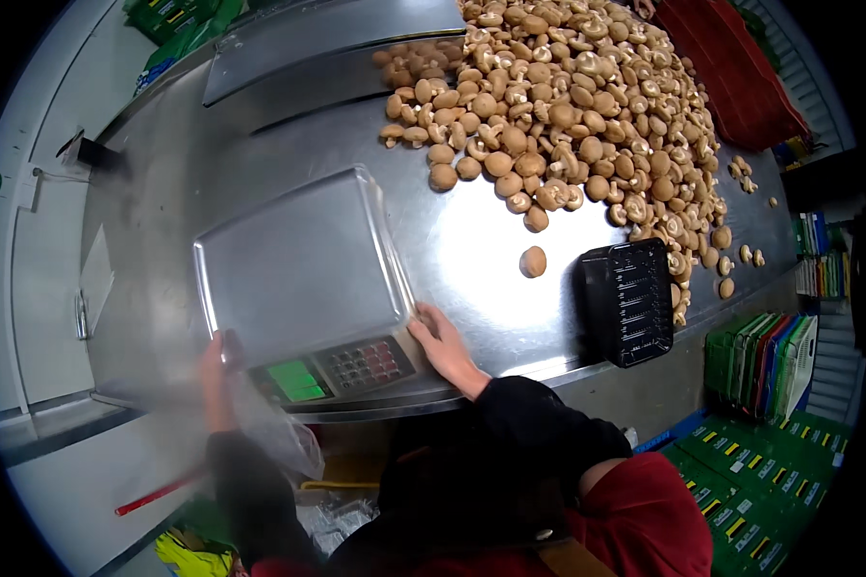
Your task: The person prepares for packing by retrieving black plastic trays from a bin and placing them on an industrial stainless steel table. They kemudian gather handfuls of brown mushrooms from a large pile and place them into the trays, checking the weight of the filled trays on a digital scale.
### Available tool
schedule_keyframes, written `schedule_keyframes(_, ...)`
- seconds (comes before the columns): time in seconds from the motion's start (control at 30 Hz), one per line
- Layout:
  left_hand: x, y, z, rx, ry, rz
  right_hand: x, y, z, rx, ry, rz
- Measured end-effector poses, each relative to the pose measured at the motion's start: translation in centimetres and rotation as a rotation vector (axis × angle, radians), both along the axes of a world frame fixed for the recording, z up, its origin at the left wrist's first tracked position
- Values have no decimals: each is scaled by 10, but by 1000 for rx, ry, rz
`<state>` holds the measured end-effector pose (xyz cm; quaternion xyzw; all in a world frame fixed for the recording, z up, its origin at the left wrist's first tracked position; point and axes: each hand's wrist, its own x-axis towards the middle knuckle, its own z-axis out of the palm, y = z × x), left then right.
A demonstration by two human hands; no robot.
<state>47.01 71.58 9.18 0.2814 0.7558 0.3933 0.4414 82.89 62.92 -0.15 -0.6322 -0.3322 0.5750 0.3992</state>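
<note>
Steel table (154, 240): scale (298, 269) clasped at sides between left hand (217, 385) and right hand (445, 351).

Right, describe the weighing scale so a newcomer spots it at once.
Find the steel table and its big heap of mushrooms. To the heap's left, by the edge nearest the person, sits the weighing scale, with a broad silver top. Unlike the black tray to its right, it has a bright green display and a keypad on its front.
</note>
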Motion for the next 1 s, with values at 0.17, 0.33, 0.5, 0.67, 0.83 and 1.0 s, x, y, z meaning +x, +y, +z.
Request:
schedule_keyframes(0.17, 1, 9, -33, -7, 68, -211, 27, -58, -3, -32, -29, -67)
schedule_keyframes(0.33, 46, 20, -46, -34, 108, -285, 74, -63, 8, -123, -27, -214)
schedule_keyframes(0.5, 105, 19, -46, 40, 105, -359, 125, -56, 11, -93, -59, -376)
schedule_keyframes(0.67, 136, 6, -66, 124, 40, -358, 163, -39, 26, -107, -93, -453)
schedule_keyframes(0.83, 133, 9, -59, 42, 22, -462, 179, -9, 10, -81, 50, -460)
schedule_keyframes(1.0, 126, 14, -59, 21, 9, -510, 229, 73, -19, -30, 139, -628)
